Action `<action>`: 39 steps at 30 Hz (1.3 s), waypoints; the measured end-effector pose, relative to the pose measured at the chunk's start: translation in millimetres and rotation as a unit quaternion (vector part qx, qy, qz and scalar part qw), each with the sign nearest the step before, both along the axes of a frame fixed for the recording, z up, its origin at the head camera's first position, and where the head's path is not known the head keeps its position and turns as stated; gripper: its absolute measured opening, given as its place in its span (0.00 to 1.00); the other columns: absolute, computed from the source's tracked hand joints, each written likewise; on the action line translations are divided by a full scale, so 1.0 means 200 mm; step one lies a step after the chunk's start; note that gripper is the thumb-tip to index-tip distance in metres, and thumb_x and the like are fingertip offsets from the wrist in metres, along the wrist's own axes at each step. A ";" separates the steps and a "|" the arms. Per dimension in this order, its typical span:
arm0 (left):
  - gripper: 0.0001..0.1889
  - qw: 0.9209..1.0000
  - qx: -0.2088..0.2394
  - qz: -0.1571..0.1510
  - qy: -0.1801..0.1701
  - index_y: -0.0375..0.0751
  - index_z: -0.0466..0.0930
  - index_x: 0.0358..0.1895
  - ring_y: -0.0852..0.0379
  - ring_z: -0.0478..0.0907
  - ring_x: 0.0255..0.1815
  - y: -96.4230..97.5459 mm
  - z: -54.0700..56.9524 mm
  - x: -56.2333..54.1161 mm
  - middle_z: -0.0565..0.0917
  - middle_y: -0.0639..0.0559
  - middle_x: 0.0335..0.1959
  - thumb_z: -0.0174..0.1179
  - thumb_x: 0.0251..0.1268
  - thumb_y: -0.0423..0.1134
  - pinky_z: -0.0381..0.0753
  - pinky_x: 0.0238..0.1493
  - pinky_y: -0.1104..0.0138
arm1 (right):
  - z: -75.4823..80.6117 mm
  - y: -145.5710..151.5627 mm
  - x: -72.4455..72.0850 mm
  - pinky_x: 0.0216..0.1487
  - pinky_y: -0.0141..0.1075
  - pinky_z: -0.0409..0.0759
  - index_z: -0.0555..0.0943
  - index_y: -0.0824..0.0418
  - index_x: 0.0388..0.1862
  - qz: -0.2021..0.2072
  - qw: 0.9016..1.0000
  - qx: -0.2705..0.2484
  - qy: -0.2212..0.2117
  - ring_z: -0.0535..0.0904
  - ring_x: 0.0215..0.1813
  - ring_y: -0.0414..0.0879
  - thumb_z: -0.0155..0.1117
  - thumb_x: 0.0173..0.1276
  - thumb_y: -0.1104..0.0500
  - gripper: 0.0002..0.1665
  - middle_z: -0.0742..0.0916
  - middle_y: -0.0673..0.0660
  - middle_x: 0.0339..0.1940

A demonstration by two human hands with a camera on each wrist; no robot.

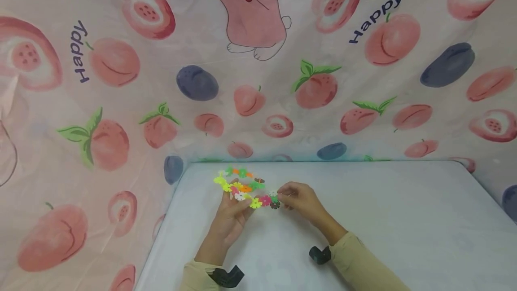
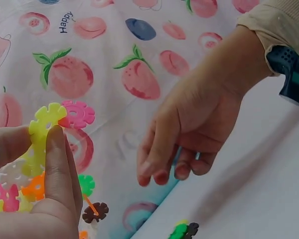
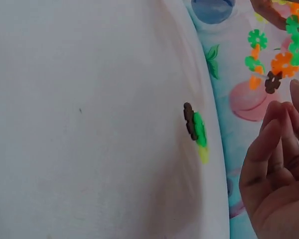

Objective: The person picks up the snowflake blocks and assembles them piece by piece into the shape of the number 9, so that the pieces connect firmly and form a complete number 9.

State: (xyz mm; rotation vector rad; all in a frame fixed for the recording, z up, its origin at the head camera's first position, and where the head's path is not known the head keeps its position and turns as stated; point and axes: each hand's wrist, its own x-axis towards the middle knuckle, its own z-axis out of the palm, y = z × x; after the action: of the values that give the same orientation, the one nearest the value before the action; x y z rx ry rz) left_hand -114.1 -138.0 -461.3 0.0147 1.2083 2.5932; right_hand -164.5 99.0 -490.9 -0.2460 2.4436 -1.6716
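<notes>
My left hand (image 1: 231,220) holds a chain of colourful plastic snowflake discs (image 2: 49,122), pinching a yellow disc between thumb and fingers. The chain loops back over that hand in yellow, orange, green, white and pink, and a brown disc (image 3: 273,82) hangs near the loop in the right wrist view. To the right, my right hand (image 1: 300,201) is raised with its fingers loosely bent. No disc shows between its fingertips (image 3: 274,112) in the right wrist view. A brown disc (image 3: 190,121), a green disc (image 3: 199,129) and a yellow disc (image 3: 204,153) lie close together on the table.
The white table (image 1: 383,219) reaches back to a wall cloth (image 1: 258,75) printed with fruit and a rabbit figure. Each forearm wears a dark wrist camera (image 1: 320,255) over a beige sleeve (image 1: 365,264).
</notes>
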 end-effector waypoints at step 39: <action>0.42 1.000 0.012 -0.009 -0.009 0.69 0.41 0.80 0.46 0.72 0.73 -0.02 0.04 0.00 0.55 0.46 0.81 0.48 0.77 0.26 0.78 0.66 0.59 | -0.10 -0.11 -0.10 0.47 0.44 0.81 0.84 0.51 0.41 0.034 0.962 0.261 0.068 0.78 0.41 0.44 0.78 0.60 0.59 0.12 0.85 0.49 0.37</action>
State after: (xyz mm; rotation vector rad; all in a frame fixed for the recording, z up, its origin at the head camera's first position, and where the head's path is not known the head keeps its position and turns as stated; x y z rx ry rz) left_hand -114.8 -142.6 -452.6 0.0075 1.1662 2.5860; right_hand -184.5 77.1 -511.5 -0.3708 2.8286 -0.9561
